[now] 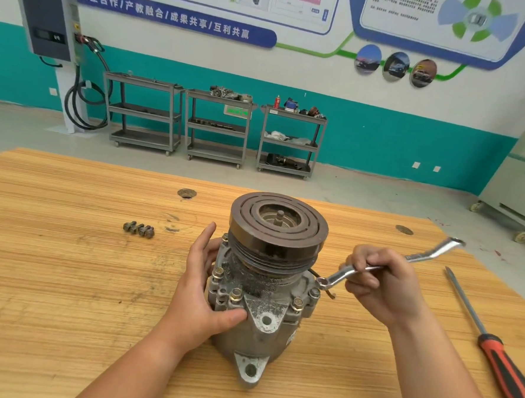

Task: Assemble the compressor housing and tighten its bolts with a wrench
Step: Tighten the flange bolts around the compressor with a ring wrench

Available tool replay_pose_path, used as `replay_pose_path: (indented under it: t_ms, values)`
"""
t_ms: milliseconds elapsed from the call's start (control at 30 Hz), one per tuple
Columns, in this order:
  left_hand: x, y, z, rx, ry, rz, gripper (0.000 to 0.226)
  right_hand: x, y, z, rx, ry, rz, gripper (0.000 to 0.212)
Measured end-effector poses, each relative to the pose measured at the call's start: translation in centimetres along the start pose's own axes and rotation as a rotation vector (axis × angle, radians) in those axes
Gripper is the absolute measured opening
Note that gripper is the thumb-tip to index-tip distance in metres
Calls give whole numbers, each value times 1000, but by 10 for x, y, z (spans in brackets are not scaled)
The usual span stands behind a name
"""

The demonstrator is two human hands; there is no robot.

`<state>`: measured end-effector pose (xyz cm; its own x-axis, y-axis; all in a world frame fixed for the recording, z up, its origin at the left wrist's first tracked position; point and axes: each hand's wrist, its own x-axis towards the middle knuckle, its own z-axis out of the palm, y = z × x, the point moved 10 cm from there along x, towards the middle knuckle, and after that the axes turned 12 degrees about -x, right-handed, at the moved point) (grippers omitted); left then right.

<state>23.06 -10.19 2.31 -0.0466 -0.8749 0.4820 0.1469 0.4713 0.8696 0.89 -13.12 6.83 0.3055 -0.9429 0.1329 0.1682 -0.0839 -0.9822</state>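
A grey compressor (267, 294) stands upright on the wooden table (66, 273), its dark pulley on top. Several bolts sit in the housing flange around its body. My left hand (206, 290) holds the housing's left side, thumb across the front. My right hand (382, 283) grips a silver ring wrench (427, 255) by its shaft. The wrench's ring end (323, 283) sits at the housing's right side, just above a flange bolt (314, 292).
Three loose bolts (139, 229) lie on the table to the left. A red-and-black screwdriver (492, 345) lies at the right near the table's edge. Grey shelf carts (216, 128) and a wall charger (51, 19) stand far behind.
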Motion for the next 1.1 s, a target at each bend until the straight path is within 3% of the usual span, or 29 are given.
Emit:
replay_pose_path:
  t_ms: [300, 767, 933, 1100]
  values:
    - [0, -3, -1, 10, -6, 0, 120, 32, 9, 43, -11, -490, 16, 13]
    - [0, -1, 0, 8, -3, 7, 125, 32, 14, 68, 135, -714, 5, 17]
    - [1, -3, 0, 8, -3, 9, 124, 28, 18, 40, 64, -517, 16, 11]
    - [0, -4, -1, -3, -2, 9, 120, -6, 15, 9, 48, -84, -27, 25]
